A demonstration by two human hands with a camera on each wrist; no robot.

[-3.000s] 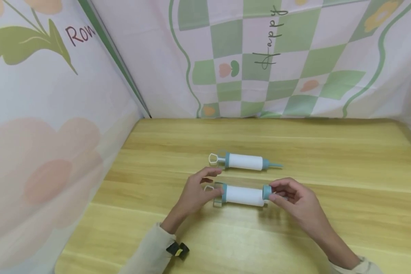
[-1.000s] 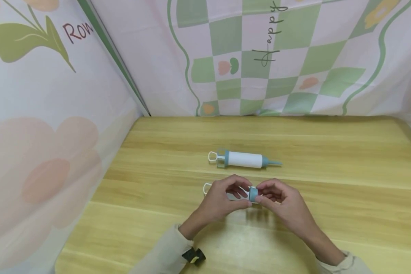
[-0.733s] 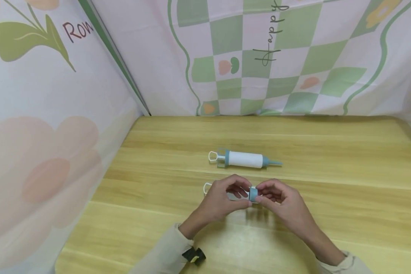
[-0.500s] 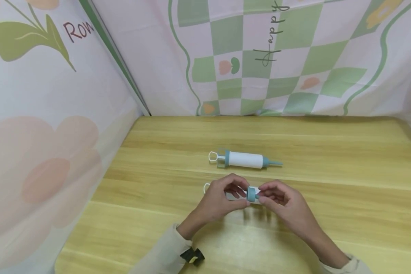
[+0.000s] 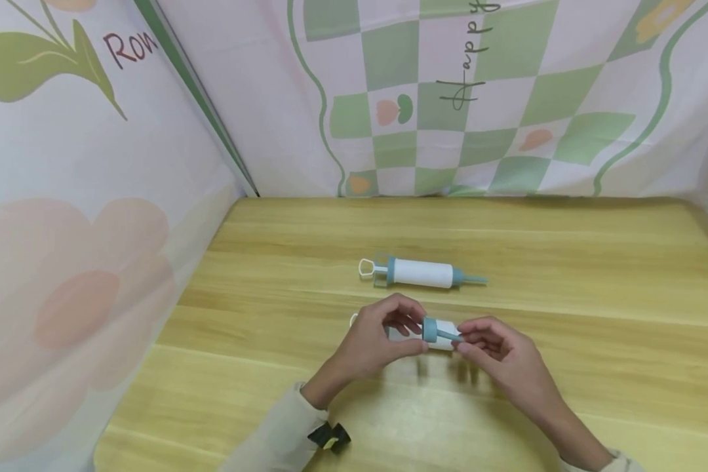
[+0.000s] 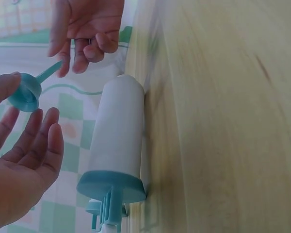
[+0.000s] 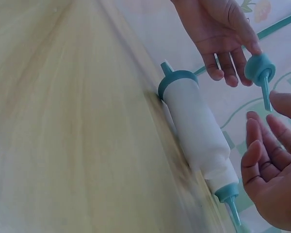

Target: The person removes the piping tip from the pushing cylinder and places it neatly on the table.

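Note:
A teal nozzle cap (image 5: pixel 430 330), a round collar with a thin spout, hangs in the air. My left hand (image 5: pixel 377 334) pinches its collar between thumb and fingers. My right hand (image 5: pixel 510 347) is at the spout's tip, its thumb and loosely bent fingers apart; whether it touches the tip is unclear. Behind the cap on the table lies a white syringe-like barrel (image 6: pixel 117 128) with a teal collar at its handle end. Its front end has no nozzle on it. My left hand hides much of this barrel in the head view.
A similar syringe (image 5: pixel 423 273), with its nozzle on and a white loop handle, lies parallel farther back. Both lie on a wood-grain table (image 5: pixel 271 262). A printed cloth (image 5: pixel 389 59) hangs along the back edge and another along the left side.
Three seconds ago only my right hand held the nozzle cap, at the barrel's front end. My left hand has since taken its collar. My right hand has slid rightward toward the spout's tip.

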